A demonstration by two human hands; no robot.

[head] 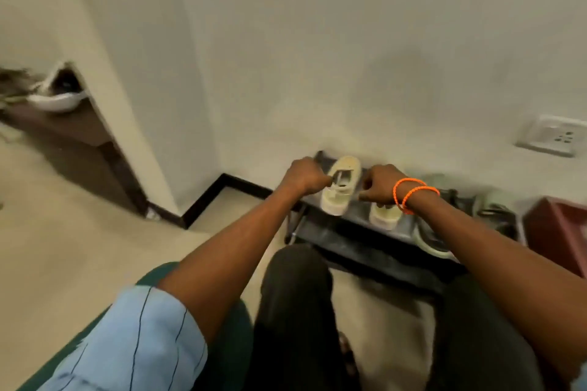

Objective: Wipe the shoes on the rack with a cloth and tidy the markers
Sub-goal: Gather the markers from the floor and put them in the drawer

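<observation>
Two cream shoes sit side by side on the top shelf of a dark rack (pixel 355 233) against the wall; the left shoe (pixel 341 185) shows whole, toe toward the wall, while the right shoe (pixel 386 216) is mostly hidden under a hand, only its heel end showing; the left hand (pixel 306 175) has its fingers curled at the left shoe's opening, its grip seemingly pinching the edge or tongue, though blur hides the exact hold; the right hand (pixel 382 184), with orange bands (pixel 413 195) at the wrist, is curled over the right shoe, apparently holding it near the opening; no cloth shows in either hand, and no markers are in view; so the step in hand looks like setting or straightening the pair on the shelf, with wiping either done or yet to come, which cannot be told; further right on the rack lie greyish shoes (pixel 435 238), and beside them a dark red box (pixel 556 232); a wall socket (pixel 551 139) sits above; the next move would call for letting go of both shoes squarely and finding a cloth or the markers
</observation>
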